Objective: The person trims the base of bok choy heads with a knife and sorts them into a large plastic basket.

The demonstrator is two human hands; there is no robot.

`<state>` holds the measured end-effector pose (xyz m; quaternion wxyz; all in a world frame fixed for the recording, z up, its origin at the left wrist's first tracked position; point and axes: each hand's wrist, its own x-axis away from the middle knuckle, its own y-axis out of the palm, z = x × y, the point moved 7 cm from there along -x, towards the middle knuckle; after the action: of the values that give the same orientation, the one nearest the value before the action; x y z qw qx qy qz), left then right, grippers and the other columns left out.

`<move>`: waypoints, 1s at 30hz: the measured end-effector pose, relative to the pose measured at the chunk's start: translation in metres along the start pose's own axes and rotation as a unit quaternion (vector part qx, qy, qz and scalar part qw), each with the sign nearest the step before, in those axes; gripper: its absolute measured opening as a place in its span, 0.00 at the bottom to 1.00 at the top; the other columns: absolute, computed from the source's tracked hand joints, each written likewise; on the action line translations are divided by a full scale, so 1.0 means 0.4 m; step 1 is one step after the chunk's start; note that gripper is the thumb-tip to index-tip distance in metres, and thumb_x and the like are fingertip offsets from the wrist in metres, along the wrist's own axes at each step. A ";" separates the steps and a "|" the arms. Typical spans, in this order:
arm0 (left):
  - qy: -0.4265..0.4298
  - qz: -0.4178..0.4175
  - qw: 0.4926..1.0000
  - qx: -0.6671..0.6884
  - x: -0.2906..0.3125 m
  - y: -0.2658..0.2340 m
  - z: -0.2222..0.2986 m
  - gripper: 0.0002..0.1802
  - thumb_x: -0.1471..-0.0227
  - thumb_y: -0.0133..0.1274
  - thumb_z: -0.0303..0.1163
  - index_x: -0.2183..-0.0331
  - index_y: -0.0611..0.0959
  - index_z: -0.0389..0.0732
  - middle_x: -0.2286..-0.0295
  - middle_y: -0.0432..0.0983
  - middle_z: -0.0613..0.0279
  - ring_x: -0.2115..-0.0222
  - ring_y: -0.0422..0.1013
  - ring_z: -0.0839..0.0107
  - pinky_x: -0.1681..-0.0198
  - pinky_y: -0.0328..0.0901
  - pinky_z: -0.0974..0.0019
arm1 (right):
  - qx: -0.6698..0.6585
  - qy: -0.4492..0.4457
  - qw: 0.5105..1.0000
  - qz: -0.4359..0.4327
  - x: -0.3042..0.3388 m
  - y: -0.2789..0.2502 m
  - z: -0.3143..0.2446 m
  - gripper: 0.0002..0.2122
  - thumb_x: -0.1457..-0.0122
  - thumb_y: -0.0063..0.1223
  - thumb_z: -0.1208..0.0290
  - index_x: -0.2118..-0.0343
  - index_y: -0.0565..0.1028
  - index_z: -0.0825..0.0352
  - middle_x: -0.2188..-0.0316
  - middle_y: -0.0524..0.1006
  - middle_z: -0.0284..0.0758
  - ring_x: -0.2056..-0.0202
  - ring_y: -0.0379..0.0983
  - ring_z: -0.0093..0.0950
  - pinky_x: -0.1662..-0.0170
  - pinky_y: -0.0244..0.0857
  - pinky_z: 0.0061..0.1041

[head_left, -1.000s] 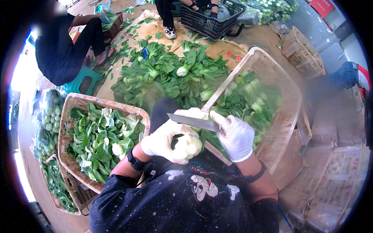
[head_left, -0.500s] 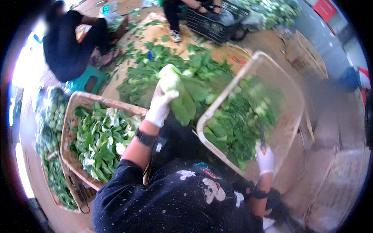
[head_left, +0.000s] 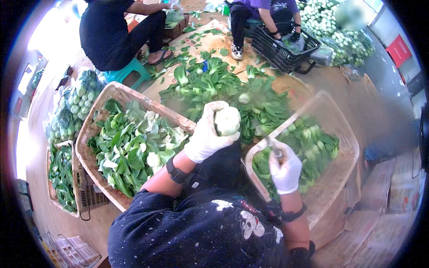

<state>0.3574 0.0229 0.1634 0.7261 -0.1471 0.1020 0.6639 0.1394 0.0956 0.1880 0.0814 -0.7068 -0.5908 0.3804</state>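
Note:
In the middle, my left hand, in a white glove, is closed around a head of bok choy. Its pale cut base faces up toward me, and its leaves are hidden below the hand. My right hand, gloved as well, grips a small knife over the near left corner of the right crate. The blade is blurred and points away from me, apart from the bok choy. Beyond my hands, a heap of green bok choy lies on a tan sheet.
A crate of loose trimmed leaves stands at left; another crate at right holds bok choy heads. Filled bags lie far left. Two people sit ahead, one on a green stool, one handling a bag over a black crate.
My left hand has turned the bok choy so its base now faces me. My right hand has raised the knife and brought it closer to the left hand. The view has shifted.

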 end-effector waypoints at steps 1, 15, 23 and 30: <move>-0.007 -0.016 1.000 -0.013 0.009 -0.007 0.025 0.39 0.67 0.65 0.30 0.53 0.63 0.38 0.60 0.66 0.58 0.59 0.65 0.71 0.51 0.61 0.68 | 0.011 -0.061 0.998 0.002 -0.027 0.022 -0.055 0.18 0.59 0.55 0.78 0.61 0.75 0.58 0.74 0.76 0.35 0.77 0.72 0.35 0.72 0.67 0.29; 0.027 0.056 0.974 -0.219 0.223 -0.275 0.105 0.11 0.65 0.58 0.31 0.74 0.76 0.44 0.75 0.69 0.65 0.73 0.65 0.68 0.65 0.59 0.69 | 0.071 -0.328 0.925 -0.175 -0.043 0.355 -0.357 0.12 0.60 0.58 0.70 0.68 0.75 0.57 0.83 0.68 0.31 0.81 0.69 0.31 0.80 0.61 0.30; -0.100 0.220 0.965 -0.097 0.406 -0.440 0.098 0.25 0.69 0.67 0.27 0.65 0.74 0.40 0.70 0.67 0.69 0.67 0.64 0.78 0.60 0.61 0.72 | 0.249 -0.104 0.890 -0.367 -0.050 0.608 -0.118 0.08 0.49 0.46 0.63 0.72 0.75 0.59 0.75 0.76 0.40 0.71 0.74 0.41 0.70 0.67 0.40; -0.090 0.175 0.973 -0.120 0.388 -0.432 0.041 0.35 0.67 0.68 0.31 0.56 0.66 0.40 0.61 0.63 0.64 0.60 0.62 0.75 0.53 0.59 0.69 | -0.250 0.091 0.867 -0.422 0.029 0.580 -0.263 0.24 0.53 0.63 0.61 0.56 0.71 0.70 0.64 0.77 0.38 0.62 0.73 0.25 0.58 0.66 0.25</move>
<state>0.5435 0.1605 0.1388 0.5815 -0.1524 -0.0204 0.7989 0.3857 0.0743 0.1250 0.1083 -0.4188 -0.8977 0.0835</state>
